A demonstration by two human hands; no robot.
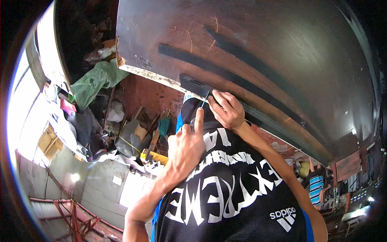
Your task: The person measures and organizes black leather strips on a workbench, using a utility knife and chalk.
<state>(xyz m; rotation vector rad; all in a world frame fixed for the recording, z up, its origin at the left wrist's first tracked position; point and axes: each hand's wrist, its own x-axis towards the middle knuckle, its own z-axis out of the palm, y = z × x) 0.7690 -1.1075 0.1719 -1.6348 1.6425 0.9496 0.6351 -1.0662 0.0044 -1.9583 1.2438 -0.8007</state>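
Note:
My left hand (187, 141) is closed around a thin tool (204, 103). Its index finger stretches along the tool, whose bluish slender end meets a dark strip (194, 85) at the board's edge. Most of the tool is hidden in the hand. Beside that end, my right hand (228, 111) has its fingers bent and pressed on the dark strip, with the thumb side partly hidden. The large brown board (258, 44) carries more long dark strips (189, 58) on its face, and its near edge is chipped and pale.
Below the hands is a black shirt (217, 189) with white lettering. At left hangs green sheeting (94, 80), with piled clutter and a yellow object (155, 157) nearby. Another person in a striped shirt (316, 188) is at the far right. Red metal framing (74, 218) stands lower left.

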